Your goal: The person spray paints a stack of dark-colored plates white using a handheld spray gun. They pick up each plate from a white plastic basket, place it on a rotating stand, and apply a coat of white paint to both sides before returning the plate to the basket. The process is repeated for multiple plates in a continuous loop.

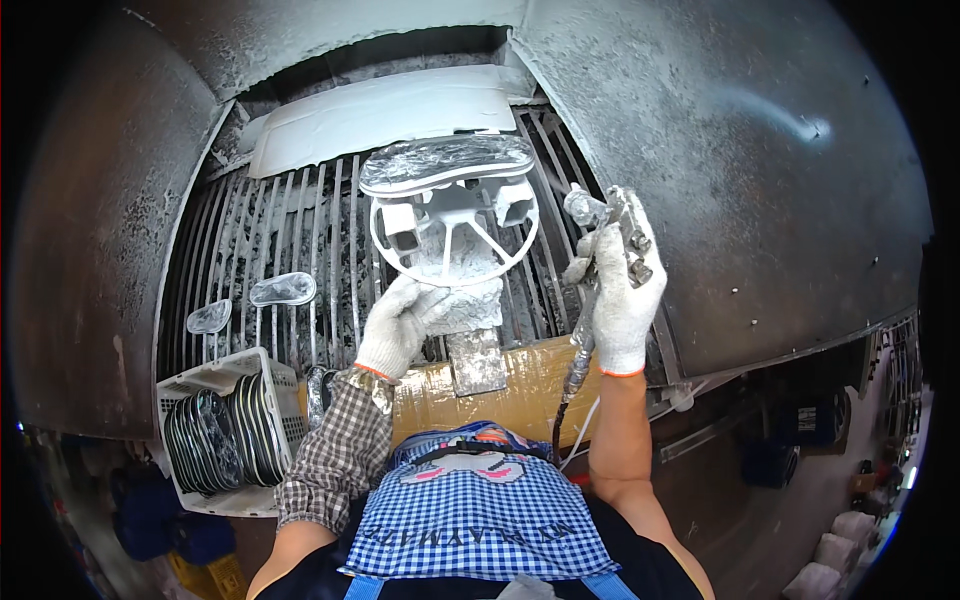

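Note:
My left hand [398, 322], in a white glove, is at the near left rim of a white spoked wheel-shaped stand [447, 262]. Its fingers are loosely stretched and slightly apart, by the rim; whether they press on it is hard to see. Atop the stand lies a long rounded panel [447, 163] with a dark, film-covered face and a white edge. My right hand [626, 285], also gloved, is wrapped around a paint-crusted spray gun [592, 212] to the right of the stand. A hose [572, 385] runs down from the gun.
Slatted bars [270, 225] lie under the stand, between coated metal booth walls [760, 180]. Two small film-covered pieces [283, 289] stand at left. A white plastic basket [262, 487] holds several similar dark panels [213, 435]. Brown cardboard [425, 405] covers the near edge.

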`<state>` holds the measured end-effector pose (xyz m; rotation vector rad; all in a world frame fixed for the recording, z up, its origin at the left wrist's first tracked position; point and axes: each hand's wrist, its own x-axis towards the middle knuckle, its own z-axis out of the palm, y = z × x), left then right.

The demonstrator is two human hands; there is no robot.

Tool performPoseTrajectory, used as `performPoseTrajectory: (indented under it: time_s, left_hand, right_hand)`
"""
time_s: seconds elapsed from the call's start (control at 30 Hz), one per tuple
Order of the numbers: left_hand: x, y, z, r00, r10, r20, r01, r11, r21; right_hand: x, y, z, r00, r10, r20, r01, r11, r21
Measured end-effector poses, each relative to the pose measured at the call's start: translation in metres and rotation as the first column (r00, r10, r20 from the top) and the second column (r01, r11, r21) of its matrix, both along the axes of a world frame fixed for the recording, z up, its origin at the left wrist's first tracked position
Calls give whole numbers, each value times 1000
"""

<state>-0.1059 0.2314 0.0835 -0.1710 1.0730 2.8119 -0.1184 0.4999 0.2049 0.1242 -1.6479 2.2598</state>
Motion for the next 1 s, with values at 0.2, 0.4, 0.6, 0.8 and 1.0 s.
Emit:
performPoseTrajectory:
  time_s: [0.2,0.4,0.6,0.8,1.0]
  left_hand:
    - [-4,-27,-15,994,103,45,-104,994,25]
    - [-5,-41,-7,980,190,65,-192,981,14]
    - [0,-10,-10,996,67,66,-69,997,22]
    - [3,22,-18,994,2,111,-13,995,99]
    - [2,10,-6,998,21,56,-28,992,120]
  right_hand:
    - [24,5,8,993,112,38,-108,988,-112]
    - [32,10,8,1000,19,19,-18,999,-32]
    - [49,8,10,992,86,88,-84,996,-29]
    - [54,11,13,989,98,110,-87,991,-100]
    - [56,10,13,988,116,106,-103,987,-123]
